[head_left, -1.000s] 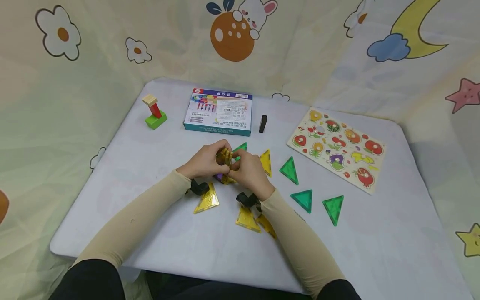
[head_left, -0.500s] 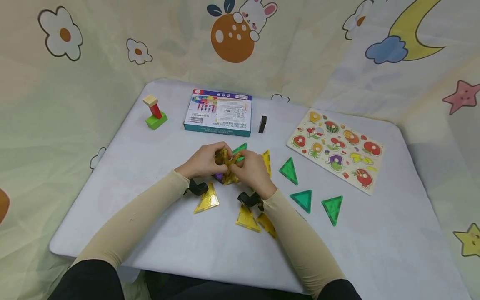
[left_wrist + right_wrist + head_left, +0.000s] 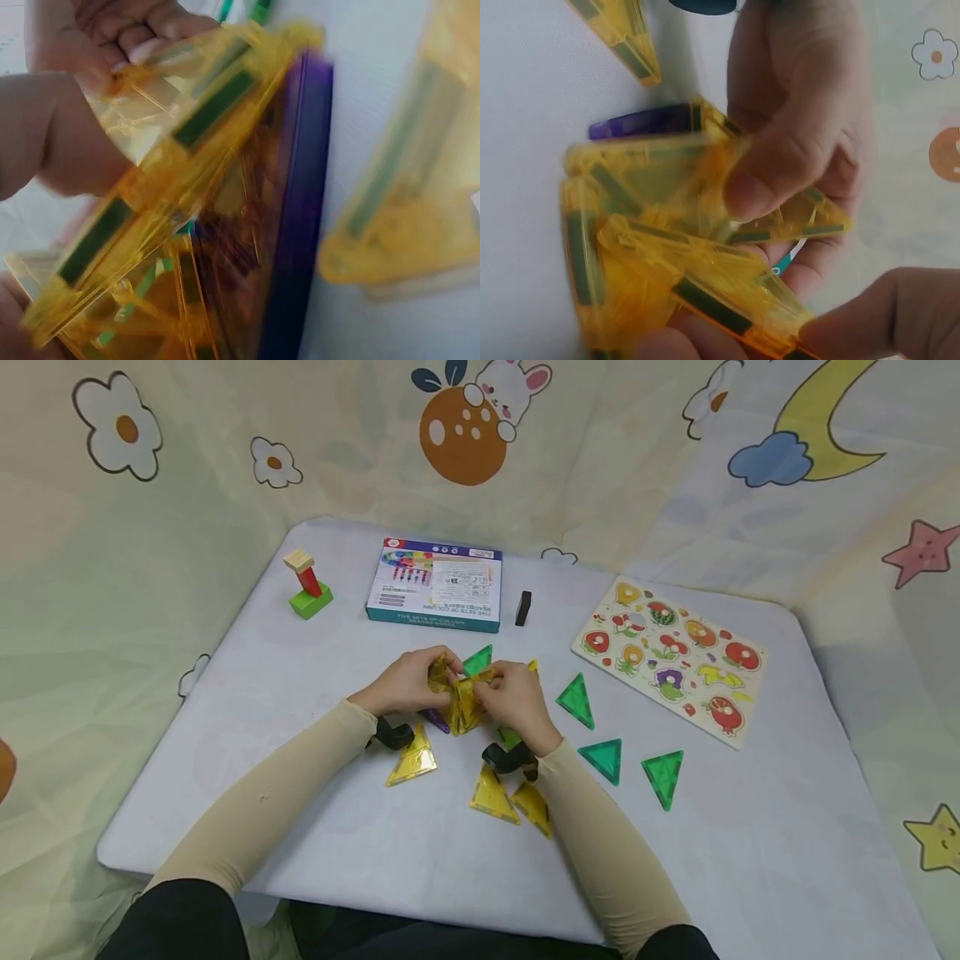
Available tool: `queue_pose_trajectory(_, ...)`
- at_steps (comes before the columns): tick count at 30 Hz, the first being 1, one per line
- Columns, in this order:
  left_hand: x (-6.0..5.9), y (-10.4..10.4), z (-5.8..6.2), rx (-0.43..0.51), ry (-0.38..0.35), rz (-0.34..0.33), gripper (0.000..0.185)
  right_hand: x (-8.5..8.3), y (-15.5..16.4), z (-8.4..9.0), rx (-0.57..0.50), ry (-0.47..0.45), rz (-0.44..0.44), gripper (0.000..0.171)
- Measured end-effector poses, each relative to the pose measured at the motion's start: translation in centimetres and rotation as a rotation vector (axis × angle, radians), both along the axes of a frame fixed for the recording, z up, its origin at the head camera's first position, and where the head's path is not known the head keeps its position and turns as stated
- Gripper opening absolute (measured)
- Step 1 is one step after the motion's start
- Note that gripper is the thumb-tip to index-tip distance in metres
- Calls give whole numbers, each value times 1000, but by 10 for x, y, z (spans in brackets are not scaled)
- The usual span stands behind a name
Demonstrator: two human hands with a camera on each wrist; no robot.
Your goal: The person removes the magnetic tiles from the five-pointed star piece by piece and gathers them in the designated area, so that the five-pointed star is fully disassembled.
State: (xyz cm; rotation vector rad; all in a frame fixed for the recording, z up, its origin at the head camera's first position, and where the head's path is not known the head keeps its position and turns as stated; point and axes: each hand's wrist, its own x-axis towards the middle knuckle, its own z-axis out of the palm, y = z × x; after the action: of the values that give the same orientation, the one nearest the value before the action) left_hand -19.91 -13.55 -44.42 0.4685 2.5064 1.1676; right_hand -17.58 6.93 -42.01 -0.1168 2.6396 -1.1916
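My left hand (image 3: 411,682) grips triangular yellow magnetic tiles (image 3: 467,708) with its thumb and fingers. The right hand (image 3: 519,700) pinches a yellow tile (image 3: 705,292) by its edge, close against the others. In the right wrist view these tiles stand at angles to one another, their dark edge magnets showing. A purple tile (image 3: 304,202) stands beside the yellow ones, next to my left hand. Which tile edges touch is partly hidden by the fingers. Just behind the hands lies a green triangular tile (image 3: 477,660). Another green piece (image 3: 510,737) shows partly by the right wrist.
Loose yellow tiles (image 3: 413,758) lie nearer the body. Green triangles (image 3: 576,701) are spread to the right, before a fruit puzzle board (image 3: 671,658). Farther back are a flat box (image 3: 435,583), a small black block (image 3: 523,608) and stacked wooden blocks (image 3: 310,600).
My right hand has shifted slightly right, and the yellow tiles between the hands have spread apart. A green piece by the right wrist has come into view. The left hand has barely moved.
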Motion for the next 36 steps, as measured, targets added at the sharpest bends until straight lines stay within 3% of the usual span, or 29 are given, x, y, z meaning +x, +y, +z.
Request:
queue_pose_trajectory(9, 0, -1, -3, -5, 17, -29, 44, -3, 7, -2, -75, -66, -12, 29)
queue_pose_trajectory(14, -2, -5, -6, -1, 16, -43, 39, -4, 18, -1, -147, -60, -30, 29)
queue_pose_trajectory(18, -1, -11, -5, 5, -4, -30, 36, -3, 32, 0, -212, -50, 3, 26)
queue_pose_trajectory(21, -1, -16, -4, -14, 4, -14, 36, 0, 46, 0, -227, -37, 36, 24)
queue_pose_trajectory(25, 0, -18, -4, -52, 19, -17, 36, 9, 78, -1, -159, -7, 20, 24)
queue_pose_trajectory(31, 5, -34, -2, -147, 24, 45, 34, 31, 147, 5, -27, -45, -110, 32)
queue_pose_trajectory(36, -1, -29, 0, -178, 17, 45, 42, 77, 235, 17, 121, -50, -369, 48)
